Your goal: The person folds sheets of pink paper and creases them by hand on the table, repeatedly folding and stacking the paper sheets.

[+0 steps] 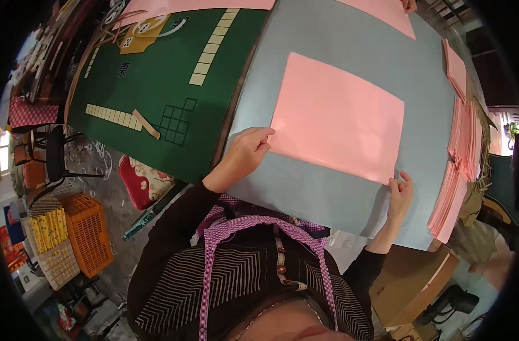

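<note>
A glossy pink sheet (pixel 339 119) lies on the pale blue-grey tabletop (pixel 305 193) in front of me; I cannot tell whether it is paper or plastic. My left hand (pixel 247 150) pinches its near left corner between thumb and fingers. At the near right corner, my right hand (pixel 400 196) has its thumb and a finger closed on the edge, with other fingers raised. The sheet looks mostly flat, its near edge slightly lifted by the right hand.
Folded pink stacks (pixel 464 136) line the table's right edge. Another person's hand (pixel 408 5) touches a far pink sheet (pixel 384 14). On the left, a green board (pixel 157 85) carries a wooden stick (pixel 146 125). Below stand an orange crate (pixel 88 233) and a cardboard box (pixel 410 278).
</note>
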Tool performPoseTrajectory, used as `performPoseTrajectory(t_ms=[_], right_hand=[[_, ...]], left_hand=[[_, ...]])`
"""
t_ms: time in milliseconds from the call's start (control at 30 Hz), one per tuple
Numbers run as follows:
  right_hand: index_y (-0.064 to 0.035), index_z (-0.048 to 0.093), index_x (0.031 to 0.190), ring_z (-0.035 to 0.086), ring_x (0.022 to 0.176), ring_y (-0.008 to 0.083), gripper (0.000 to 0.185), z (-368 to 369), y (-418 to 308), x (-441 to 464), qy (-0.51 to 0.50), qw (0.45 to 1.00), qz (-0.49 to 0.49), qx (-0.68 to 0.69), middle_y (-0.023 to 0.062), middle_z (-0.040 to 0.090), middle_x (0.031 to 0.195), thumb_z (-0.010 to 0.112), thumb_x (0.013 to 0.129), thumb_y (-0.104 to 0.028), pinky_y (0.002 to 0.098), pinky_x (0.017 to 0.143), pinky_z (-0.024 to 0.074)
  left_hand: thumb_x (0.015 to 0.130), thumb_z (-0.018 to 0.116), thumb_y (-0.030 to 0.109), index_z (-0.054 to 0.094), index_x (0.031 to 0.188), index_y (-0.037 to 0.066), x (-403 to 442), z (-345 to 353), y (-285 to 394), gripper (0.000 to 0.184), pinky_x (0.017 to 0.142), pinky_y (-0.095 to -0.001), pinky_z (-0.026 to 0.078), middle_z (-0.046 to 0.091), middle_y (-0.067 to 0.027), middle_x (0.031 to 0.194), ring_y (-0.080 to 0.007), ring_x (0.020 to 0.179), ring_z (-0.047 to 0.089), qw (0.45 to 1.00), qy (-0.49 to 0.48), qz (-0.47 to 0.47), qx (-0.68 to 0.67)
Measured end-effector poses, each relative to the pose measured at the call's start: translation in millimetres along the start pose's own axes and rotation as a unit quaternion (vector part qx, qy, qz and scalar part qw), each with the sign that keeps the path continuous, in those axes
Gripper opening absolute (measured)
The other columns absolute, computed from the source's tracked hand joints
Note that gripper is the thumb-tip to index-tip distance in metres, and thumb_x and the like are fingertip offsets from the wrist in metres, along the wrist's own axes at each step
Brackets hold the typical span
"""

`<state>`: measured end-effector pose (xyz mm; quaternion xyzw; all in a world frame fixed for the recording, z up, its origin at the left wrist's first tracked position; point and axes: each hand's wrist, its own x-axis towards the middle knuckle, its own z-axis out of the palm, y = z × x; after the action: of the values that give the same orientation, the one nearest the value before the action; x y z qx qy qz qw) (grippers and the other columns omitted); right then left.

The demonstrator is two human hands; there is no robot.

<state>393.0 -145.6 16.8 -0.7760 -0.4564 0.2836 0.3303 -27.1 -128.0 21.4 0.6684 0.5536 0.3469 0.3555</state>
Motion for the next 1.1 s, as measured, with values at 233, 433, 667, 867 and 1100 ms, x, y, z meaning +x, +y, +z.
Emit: performPoseTrajectory(t_ms=[233,433,667,867,1100], right_hand=[[0.0054,0.051,0.120,0.056,0.077,0.0103,0.043,-0.3,-6.9,-3.0,0.001,1.000,-0.003,-0.004,0.0039,0.066,0.076,0.062,0.083,-0.014,0.0241,0.079,0.0430],[0.0025,0.061,0.108,0.059,0.076,0.0122,0.029,-2.6,8.5,2.8,0.004,1.000,-0.010,-0.003,0.0055,0.067,0.081,0.062,0.084,-0.015,0.0270,0.073,0.0465],[0.0031,0.065,0.100,0.061,0.074,0.0172,0.021,-11.9,-19.6,15.2,0.054,0.991,-0.075,-0.098,0.0109,0.067,0.084,0.062,0.085,-0.010,0.0285,0.069,0.0489],[0.0015,0.062,0.111,0.063,0.095,0.0207,0.024,46.6,-87.5,68.1,-0.004,0.951,-0.308,-0.030,0.0113,0.066,0.106,0.058,0.090,-0.010,0.0306,0.077,0.0501],[-0.0078,0.039,0.141,0.034,0.135,0.0363,0.048,150.2,-131.3,81.2,-0.168,0.834,-0.460,-0.253,0.0147,0.040,0.145,0.045,0.097,-0.024,0.0444,0.112,0.0243]], left_hand=[[0.082,0.060,0.000,0.062,0.104,-0.005,0.6,2.6,-7.6,0.023,0.064,-0.0351,0.046,0.061,-0.0147,0.081,-0.0283,0.072,0.058,0.997,0.007,0.060,0.041],[0.084,0.058,0.001,0.061,0.104,-0.005,3.8,1.2,-4.9,0.021,0.067,-0.0365,0.046,0.060,-0.0174,0.083,-0.0310,0.075,0.058,0.996,-0.011,0.072,0.049],[0.086,0.056,0.001,0.061,0.106,-0.005,3.8,0.3,-0.9,0.022,0.067,-0.0353,0.046,0.059,-0.0173,0.084,-0.0310,0.075,0.058,0.997,-0.046,0.024,0.049],[0.086,0.056,0.001,0.061,0.106,-0.004,4.0,-0.4,1.2,0.021,0.067,-0.0352,0.046,0.059,-0.0173,0.084,-0.0310,0.075,0.058,0.997,-0.040,-0.005,0.059],[0.082,0.060,0.001,0.062,0.101,-0.005,6.3,-2.3,-0.3,0.020,0.066,-0.0382,0.046,0.060,-0.0170,0.081,-0.0332,0.075,0.058,0.996,-0.021,0.061,0.056]])
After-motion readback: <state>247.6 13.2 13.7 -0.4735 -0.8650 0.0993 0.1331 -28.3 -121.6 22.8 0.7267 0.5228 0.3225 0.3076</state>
